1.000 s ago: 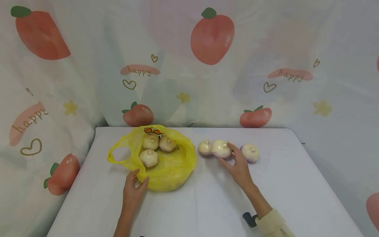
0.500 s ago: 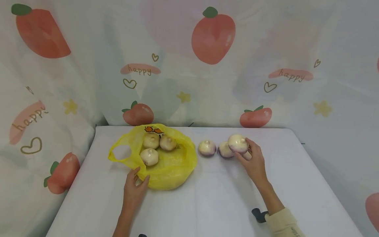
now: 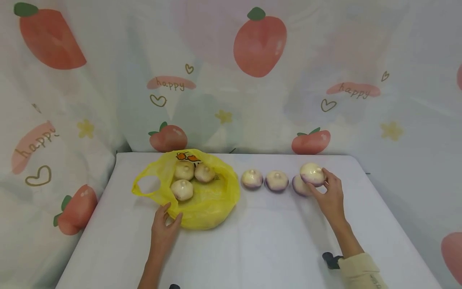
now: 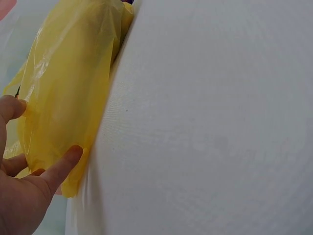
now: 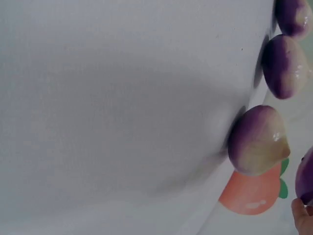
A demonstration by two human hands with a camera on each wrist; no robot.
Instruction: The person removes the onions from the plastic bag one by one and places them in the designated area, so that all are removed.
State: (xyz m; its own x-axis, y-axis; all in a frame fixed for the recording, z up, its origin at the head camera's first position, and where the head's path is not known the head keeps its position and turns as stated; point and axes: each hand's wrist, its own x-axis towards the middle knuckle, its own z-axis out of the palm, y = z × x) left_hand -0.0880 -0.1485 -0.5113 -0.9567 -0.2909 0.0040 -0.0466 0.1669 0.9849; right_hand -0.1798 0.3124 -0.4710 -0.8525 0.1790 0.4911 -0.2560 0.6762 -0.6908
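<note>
My right hand (image 3: 331, 196) holds a white turnip with a purple underside (image 3: 312, 174) between thumb and fingers, raised and overlapping another turnip (image 3: 299, 186) in the head view. Two more turnips, one in the middle (image 3: 276, 181) and one nearer the bag (image 3: 252, 179), line up to the left on the table. In the right wrist view the gripped turnip (image 5: 306, 176) shows only partly, at the right edge. A yellow plastic bag (image 3: 207, 214) lies with its mouth gaping, several turnips (image 3: 182, 190) inside. My left hand (image 3: 164, 228) touches its near left side, thumb and fingers spread.
The white table (image 3: 238, 257) carries everything. Its back edge meets a hanging cloth (image 3: 223, 48) printed with fruit and hearts. The bag's handle loop (image 3: 136, 188) reaches out to the left. A dark device (image 3: 331, 261) sits at the right sleeve.
My right hand has lifted a turnip from the row and carried it rightward, uncovering the middle turnip and now overlapping the rightmost one. The left hand and bag have stayed in place.
</note>
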